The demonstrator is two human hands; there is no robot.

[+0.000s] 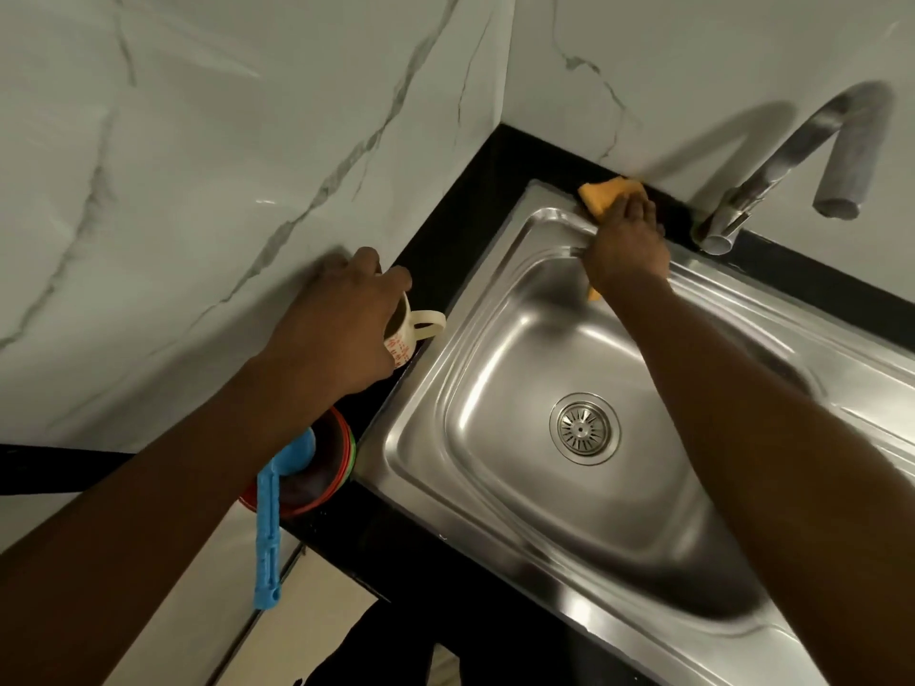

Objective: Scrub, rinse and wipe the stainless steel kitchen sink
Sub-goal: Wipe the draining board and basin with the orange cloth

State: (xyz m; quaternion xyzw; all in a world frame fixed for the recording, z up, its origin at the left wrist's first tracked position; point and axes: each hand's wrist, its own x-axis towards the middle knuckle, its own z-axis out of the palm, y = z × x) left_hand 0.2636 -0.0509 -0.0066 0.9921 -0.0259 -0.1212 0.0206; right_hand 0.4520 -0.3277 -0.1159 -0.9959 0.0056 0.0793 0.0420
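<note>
Sink (500,492) lengthwise along wall (693,66), right grip (626,235) flat on cloth (601,193), left grip (341,319) around mug (402,346).

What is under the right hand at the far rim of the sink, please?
An orange cloth, pressed on the sink rim by the right hand. Its ends show beyond the hand; its middle is covered.

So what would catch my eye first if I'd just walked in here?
The shiny steel sink fills the middle, its round drain at the bottom. At its far rim the right hand presses an orange cloth, near the curved tap. Left of it, over the dark counter, the left hand grips a cream mug.
</note>
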